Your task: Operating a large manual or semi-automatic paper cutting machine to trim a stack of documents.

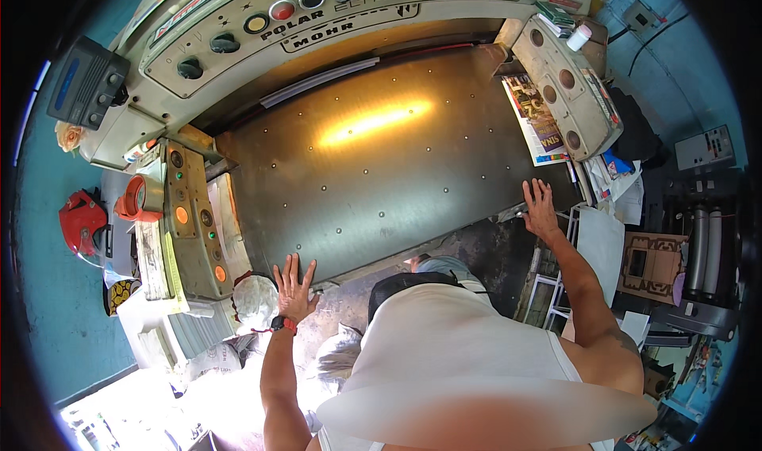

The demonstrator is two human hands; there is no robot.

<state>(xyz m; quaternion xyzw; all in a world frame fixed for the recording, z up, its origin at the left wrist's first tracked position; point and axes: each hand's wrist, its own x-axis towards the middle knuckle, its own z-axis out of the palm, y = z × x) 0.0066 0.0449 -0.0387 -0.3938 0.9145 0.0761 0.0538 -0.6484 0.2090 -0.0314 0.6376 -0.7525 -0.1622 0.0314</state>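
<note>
We stood at a guillotine paper cutter [452, 10], its dark steel cutting bed [413, 173] spread before us at twelve o'clock. Our left hand [294, 294] lay palm down at the bed's near corner, at seven o'clock from its middle, fingers fanned wide; our right hand [541, 211] rested near four o'clock, fingers slightly parted, its thumb toward the front edge. We could see nothing gripped in either. We judged this a pause with no paper in handling; the frame gave us no measure of what was done or left. Printed sheets [533, 121] lay at two o'clock, beside the right-hand control box [548, 94]. We could not make out the space under the machine's head, which was in shadow, nor either palm's underside. Glare washed out the floor toward seven o'clock, and a blurred oval covered the lower middle.
</note>
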